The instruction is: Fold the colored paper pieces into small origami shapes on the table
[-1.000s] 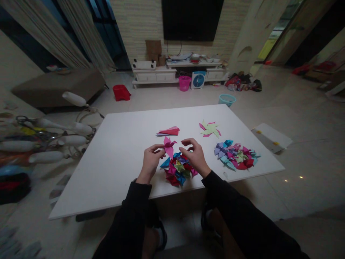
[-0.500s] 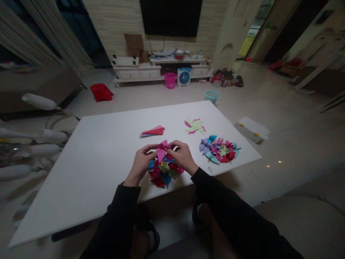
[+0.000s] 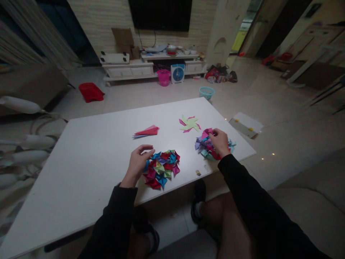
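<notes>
My right hand pinches a pink folded-paper piece over the right-hand pile of folded paper, which is purple, teal, red and pink. At the upper left edge of another pile of folded paper, my left hand hovers with thumb and fingers apart, holding nothing. That pile is red, blue, green and magenta. Behind the piles lie a flat green and pink paper star and a bundle of narrow red and purple folded paper.
Everything rests on a white table. A small brownish scrap lies by its near edge. On the floor beyond are a teal basket, a red stool and a white box. White bulbous objects stand at the left.
My right hand has carried the pink paper piece from between both hands to the right-hand pile. My left hand has let go of it and stays by the near pile. The view has shifted slightly.
</notes>
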The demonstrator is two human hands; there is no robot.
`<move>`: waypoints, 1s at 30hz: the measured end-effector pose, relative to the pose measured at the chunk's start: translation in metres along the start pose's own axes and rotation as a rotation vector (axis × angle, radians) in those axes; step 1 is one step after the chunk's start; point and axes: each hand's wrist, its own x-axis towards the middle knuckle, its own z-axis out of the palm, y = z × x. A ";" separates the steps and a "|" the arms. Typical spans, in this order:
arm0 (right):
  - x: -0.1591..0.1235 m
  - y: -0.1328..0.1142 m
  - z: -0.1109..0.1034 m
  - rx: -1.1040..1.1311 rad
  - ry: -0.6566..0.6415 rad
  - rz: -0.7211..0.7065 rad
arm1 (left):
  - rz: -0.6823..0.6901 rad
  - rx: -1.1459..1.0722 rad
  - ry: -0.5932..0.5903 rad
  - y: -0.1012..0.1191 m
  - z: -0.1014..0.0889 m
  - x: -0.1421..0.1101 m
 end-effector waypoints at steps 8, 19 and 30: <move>0.002 0.033 0.001 -0.082 0.056 0.066 | -0.032 -0.035 0.001 -0.006 0.001 0.005; -0.028 -0.076 0.056 0.140 -0.082 -0.219 | -0.102 -0.195 0.019 0.002 0.010 -0.002; -0.092 -0.180 0.090 0.197 -0.412 -0.578 | -0.024 0.065 0.032 -0.004 -0.040 -0.011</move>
